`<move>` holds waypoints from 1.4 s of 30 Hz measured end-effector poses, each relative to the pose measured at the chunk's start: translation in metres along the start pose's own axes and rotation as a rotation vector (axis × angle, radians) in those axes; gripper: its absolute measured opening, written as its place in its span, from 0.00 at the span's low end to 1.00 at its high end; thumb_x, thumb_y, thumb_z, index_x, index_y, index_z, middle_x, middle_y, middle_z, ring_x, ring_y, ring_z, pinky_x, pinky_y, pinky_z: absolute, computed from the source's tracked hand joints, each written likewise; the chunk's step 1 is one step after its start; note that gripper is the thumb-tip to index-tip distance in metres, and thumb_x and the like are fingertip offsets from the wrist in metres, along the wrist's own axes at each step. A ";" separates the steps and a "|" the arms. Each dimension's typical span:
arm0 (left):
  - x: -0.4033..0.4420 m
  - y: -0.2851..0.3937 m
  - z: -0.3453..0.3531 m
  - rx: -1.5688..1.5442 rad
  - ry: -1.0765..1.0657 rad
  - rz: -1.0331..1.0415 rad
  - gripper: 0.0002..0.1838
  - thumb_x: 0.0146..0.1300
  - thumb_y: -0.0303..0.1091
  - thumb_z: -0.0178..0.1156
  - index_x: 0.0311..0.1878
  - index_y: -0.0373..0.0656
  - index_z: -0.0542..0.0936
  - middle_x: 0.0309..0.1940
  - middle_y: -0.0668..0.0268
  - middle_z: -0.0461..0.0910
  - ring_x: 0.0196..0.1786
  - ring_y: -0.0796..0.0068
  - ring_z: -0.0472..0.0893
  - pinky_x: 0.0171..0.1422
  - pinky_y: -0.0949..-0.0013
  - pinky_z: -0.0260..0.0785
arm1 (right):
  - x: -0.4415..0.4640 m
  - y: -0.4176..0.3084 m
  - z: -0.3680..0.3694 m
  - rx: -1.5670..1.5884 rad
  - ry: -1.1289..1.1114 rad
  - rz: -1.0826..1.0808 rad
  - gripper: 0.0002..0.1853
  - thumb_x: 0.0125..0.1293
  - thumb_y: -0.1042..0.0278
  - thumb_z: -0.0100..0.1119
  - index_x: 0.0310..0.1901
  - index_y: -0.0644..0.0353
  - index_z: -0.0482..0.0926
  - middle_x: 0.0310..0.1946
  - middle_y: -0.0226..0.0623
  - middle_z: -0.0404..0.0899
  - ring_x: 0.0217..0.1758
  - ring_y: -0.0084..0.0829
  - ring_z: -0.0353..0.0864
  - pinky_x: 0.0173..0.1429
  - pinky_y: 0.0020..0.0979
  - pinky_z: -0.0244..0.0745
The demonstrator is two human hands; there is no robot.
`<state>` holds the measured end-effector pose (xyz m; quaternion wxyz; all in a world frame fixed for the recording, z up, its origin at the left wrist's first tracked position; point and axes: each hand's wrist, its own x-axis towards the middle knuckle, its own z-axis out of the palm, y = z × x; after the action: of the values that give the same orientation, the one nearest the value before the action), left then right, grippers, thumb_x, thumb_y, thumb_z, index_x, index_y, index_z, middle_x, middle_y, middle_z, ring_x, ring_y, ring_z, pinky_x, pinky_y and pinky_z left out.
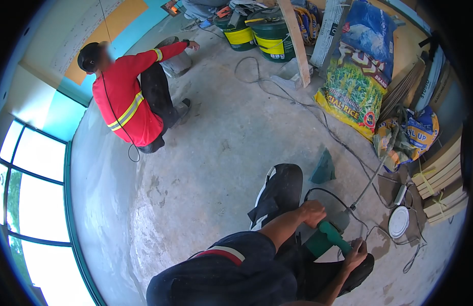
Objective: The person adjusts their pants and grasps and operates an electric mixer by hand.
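My left hand [313,213] is curled with the fingers closed, right beside the grey rounded head of a green power tool [332,238]. What its fingers hold is hidden from this angle. Lower right, my right hand [355,255] wraps around the end of the tool's green handle. The tool lies across my bent knees, close to the floor. A thin metal rod [369,183] runs from near its head up toward the bags; how it joins is unclear. A black cable [328,190] loops around the tool. Beyond my knee lies a dark green triangular piece [324,168].
A co-worker in a red shirt [126,92] crouches at upper left beside a grey bucket [176,61]. Dark green tubs [272,38], a wooden plank [296,43] and a rice sack [356,76] stand along the wall. A white lid [398,222] and a power strip [401,195] lie at right.
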<state>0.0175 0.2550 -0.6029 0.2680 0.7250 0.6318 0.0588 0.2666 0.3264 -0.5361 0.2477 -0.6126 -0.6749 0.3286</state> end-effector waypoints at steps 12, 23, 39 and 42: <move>-0.006 0.002 -0.006 0.002 0.109 0.030 0.09 0.42 0.41 0.61 0.23 0.46 0.82 0.23 0.55 0.82 0.31 0.53 0.84 0.41 0.55 0.76 | -0.001 -0.006 -0.002 0.040 -0.005 0.008 0.23 0.70 0.56 0.51 0.30 0.72 0.78 0.21 0.42 0.78 0.24 0.31 0.74 0.32 0.35 0.68; -0.007 0.003 -0.012 -0.014 0.077 0.011 0.09 0.40 0.40 0.62 0.22 0.46 0.82 0.24 0.55 0.82 0.32 0.53 0.84 0.42 0.55 0.76 | -0.001 -0.007 -0.003 0.037 -0.021 0.034 0.22 0.70 0.56 0.51 0.31 0.72 0.78 0.22 0.43 0.79 0.26 0.31 0.76 0.34 0.34 0.69; -0.005 0.004 -0.015 -0.037 0.010 -0.028 0.09 0.40 0.39 0.61 0.24 0.45 0.83 0.26 0.53 0.83 0.34 0.54 0.85 0.44 0.56 0.76 | 0.001 0.004 -0.001 0.022 -0.022 0.008 0.22 0.71 0.56 0.50 0.30 0.71 0.77 0.21 0.43 0.78 0.25 0.33 0.75 0.33 0.36 0.68; -0.005 0.005 -0.019 -0.026 -0.018 -0.024 0.10 0.40 0.39 0.61 0.25 0.45 0.84 0.26 0.54 0.83 0.34 0.54 0.85 0.44 0.56 0.77 | 0.001 0.008 -0.001 0.036 -0.023 0.005 0.23 0.71 0.55 0.50 0.30 0.71 0.78 0.21 0.43 0.78 0.25 0.33 0.75 0.33 0.36 0.69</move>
<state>0.0128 0.2563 -0.5828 0.2835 0.7143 0.6372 0.0574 0.2724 0.3282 -0.5414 0.2503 -0.6058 -0.6701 0.3483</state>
